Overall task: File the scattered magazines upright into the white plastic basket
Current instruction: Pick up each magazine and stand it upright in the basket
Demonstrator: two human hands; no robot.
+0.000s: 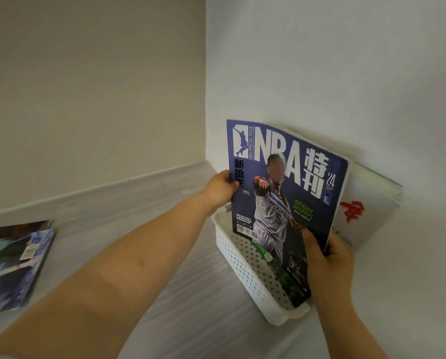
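Blue magazine [289, 193], white perforated basket [245, 265] (dotted holes).

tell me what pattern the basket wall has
The basket wall is white, pierced with rows of small round holes; head view.

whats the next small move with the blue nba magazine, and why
Probably tip the blue NBA magazine back against the white magazine with red characters and let go. Its lower edge already sits inside the white perforated plastic basket, the left hand and right hand grip its edges, and other glossy magazines lie flat on the pale table.
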